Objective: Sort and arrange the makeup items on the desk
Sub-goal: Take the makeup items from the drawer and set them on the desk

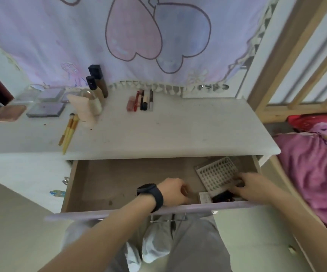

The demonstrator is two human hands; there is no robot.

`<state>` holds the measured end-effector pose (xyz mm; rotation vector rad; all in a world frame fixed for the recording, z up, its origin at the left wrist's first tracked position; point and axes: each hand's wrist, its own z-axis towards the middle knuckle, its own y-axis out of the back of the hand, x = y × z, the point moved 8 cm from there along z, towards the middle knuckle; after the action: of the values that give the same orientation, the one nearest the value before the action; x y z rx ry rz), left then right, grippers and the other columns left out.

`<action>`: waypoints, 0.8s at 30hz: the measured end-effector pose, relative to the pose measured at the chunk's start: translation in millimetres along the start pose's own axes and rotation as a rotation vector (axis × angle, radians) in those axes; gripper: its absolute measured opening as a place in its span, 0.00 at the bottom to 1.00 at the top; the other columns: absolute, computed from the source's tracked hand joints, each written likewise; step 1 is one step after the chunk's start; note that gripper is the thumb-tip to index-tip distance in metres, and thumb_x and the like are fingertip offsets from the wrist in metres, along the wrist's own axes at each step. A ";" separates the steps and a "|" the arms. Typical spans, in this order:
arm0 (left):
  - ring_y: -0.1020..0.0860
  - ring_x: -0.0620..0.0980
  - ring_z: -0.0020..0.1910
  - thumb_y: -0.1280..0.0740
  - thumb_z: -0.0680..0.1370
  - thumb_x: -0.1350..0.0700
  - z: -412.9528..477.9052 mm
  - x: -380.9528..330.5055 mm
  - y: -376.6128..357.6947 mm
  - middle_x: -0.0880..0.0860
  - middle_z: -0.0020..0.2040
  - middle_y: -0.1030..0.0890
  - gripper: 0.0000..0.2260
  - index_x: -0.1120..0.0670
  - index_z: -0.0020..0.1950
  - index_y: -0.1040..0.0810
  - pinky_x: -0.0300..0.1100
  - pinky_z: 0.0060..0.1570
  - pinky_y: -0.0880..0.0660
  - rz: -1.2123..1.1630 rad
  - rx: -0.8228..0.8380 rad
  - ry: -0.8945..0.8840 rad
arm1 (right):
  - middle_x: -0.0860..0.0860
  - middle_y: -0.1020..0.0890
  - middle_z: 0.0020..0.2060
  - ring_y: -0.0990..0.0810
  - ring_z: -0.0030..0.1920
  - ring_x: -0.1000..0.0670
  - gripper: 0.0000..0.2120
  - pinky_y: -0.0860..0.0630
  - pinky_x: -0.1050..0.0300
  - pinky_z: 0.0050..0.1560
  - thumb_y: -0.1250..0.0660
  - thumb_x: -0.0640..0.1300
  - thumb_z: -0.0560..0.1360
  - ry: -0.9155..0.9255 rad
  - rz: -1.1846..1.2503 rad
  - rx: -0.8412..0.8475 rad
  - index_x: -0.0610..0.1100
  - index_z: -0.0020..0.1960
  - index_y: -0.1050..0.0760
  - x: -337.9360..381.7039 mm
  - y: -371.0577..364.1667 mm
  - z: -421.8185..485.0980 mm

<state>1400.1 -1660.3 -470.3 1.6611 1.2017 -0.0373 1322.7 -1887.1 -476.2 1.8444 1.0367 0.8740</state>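
Observation:
The drawer (68, 186) under the white desk (178, 134) stands pulled out. Both hands are inside it. My left hand (172, 191), with a dark watch on the wrist, is curled near the drawer's front; blur hides whether it holds anything. My right hand (255, 185) grips the lower edge of a grey dotted card (216, 176) at the drawer's right end, above a small white box (204, 197) and dark items (222, 197). On the desk lie a row of lip products and pens (141, 101), two yellow brushes (68, 130), palettes (45, 110) and foundation bottles (98, 85).
A pink tube (84, 111) stands beside the bottles. A lilac cloth with hearts (100, 36) hangs behind the desk. To the right are a wooden bed frame (274, 79) and a pink blanket (315, 173). My lap is under the drawer front.

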 end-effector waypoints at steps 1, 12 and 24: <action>0.21 0.54 0.60 0.31 0.79 0.52 10.6 -5.6 -3.8 0.54 0.62 0.19 0.17 0.54 0.67 0.22 0.45 0.59 0.24 0.012 0.012 -0.002 | 0.49 0.18 0.57 0.22 0.48 0.50 0.18 0.23 0.56 0.48 0.32 0.59 0.76 -0.022 0.011 -0.005 0.49 0.60 0.24 -5.1 0.3 3.3; 0.20 0.58 0.52 0.30 0.77 0.50 70.0 -32.8 -35.1 0.58 0.57 0.19 0.15 0.57 0.59 0.22 0.47 0.49 0.22 0.187 0.007 -0.005 | 0.38 0.33 0.71 0.24 0.64 0.39 0.37 0.24 0.49 0.59 0.31 0.58 0.76 -0.159 0.094 0.010 0.42 0.75 0.43 -11.5 -16.2 21.1; 0.23 0.55 0.59 0.31 0.78 0.55 52.2 7.6 -25.7 0.55 0.63 0.22 0.17 0.55 0.66 0.28 0.46 0.53 0.24 0.093 0.024 0.137 | 0.54 0.17 0.49 0.19 0.43 0.55 0.28 0.20 0.57 0.44 0.28 0.70 0.68 -0.145 0.237 0.092 0.53 0.59 0.24 -8.4 -13.1 14.0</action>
<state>1411.6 -1694.5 -516.5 1.7617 1.2282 0.1226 1326.9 -1895.0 -495.2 2.1054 0.7909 0.8253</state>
